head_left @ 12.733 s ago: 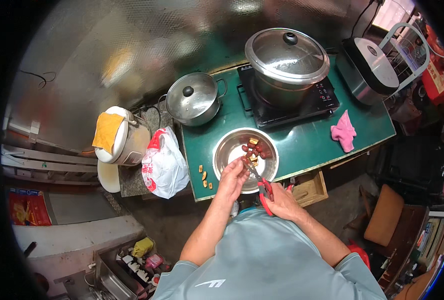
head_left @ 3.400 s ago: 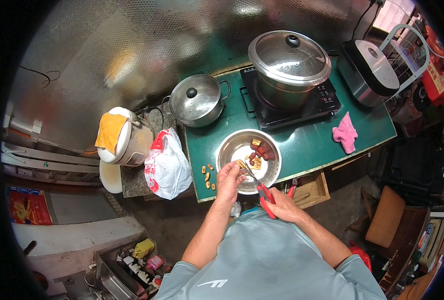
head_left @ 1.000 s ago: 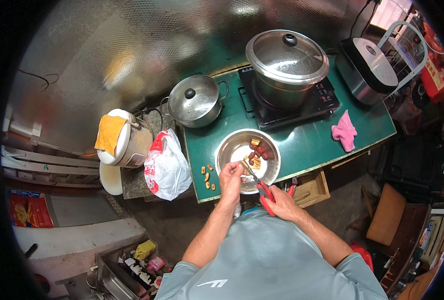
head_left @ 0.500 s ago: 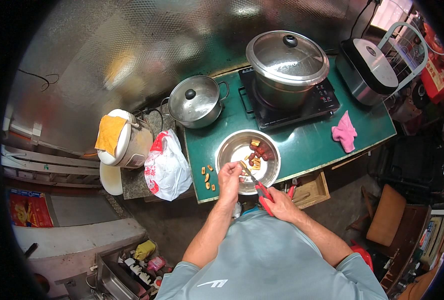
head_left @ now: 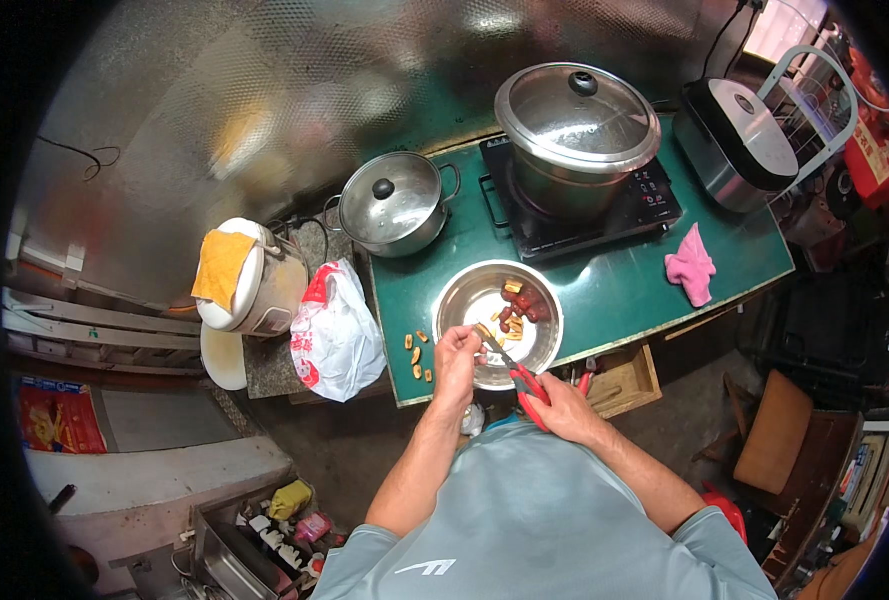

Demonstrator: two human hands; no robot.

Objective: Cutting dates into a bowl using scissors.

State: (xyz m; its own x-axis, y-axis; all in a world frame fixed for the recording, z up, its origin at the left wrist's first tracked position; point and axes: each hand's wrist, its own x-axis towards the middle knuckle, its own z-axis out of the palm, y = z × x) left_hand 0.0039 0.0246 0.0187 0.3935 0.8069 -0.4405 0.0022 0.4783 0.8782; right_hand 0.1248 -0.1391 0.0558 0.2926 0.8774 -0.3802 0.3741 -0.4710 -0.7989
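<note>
A steel bowl (head_left: 448, 290) sits near the front edge of the green table, under my hands. Inside it lie dark red whole dates (head_left: 530, 306) and yellowish cut date pieces (head_left: 515, 327). My left hand (head_left: 456, 362), over the bowl's near-left rim, pinches a small date piece (head_left: 482, 331) between thumb and fingers. My right hand (head_left: 567, 409) grips red-handled scissors (head_left: 530, 384) at the near right, their blades reaching over the bowl to the piece. Several date slices (head_left: 416, 355) lie on the table left of the bowl.
Behind the bowl, a large lidded pot (head_left: 576, 150) stands on a black induction cooker (head_left: 544, 238). A smaller lidded pot (head_left: 389, 215) is at the back left, near a white plastic bag (head_left: 349, 340). A pink cloth (head_left: 691, 266) lies to the right. An open wooden drawer (head_left: 629, 385) sticks out below.
The red handles of the scissors look closer together in my right hand. My left hand stays at the bowl's rim with the date piece. The view has shifted very slightly.
</note>
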